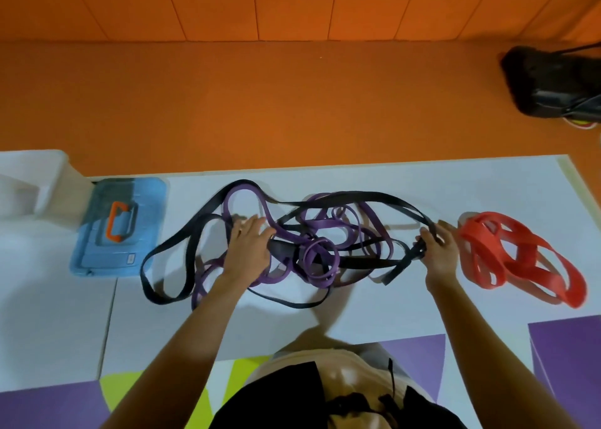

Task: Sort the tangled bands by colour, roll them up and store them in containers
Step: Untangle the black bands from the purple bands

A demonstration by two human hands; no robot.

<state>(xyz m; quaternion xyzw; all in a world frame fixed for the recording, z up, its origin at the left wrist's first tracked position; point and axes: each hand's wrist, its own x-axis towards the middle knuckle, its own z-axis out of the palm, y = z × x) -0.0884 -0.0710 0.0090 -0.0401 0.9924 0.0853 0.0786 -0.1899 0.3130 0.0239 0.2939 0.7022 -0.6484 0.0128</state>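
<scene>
Both arms reached forward, palms down, over the white mat. Left hand lay on the tangle's left part, fingers nearly straight and spread across the purple bands, pressing rather than gripping. Right hand was at the tangle's right end, fingers curled around bunched black bands. Red bands lay apart, just right of that hand. Blue container sat closed, left of the tangle.
</scene>
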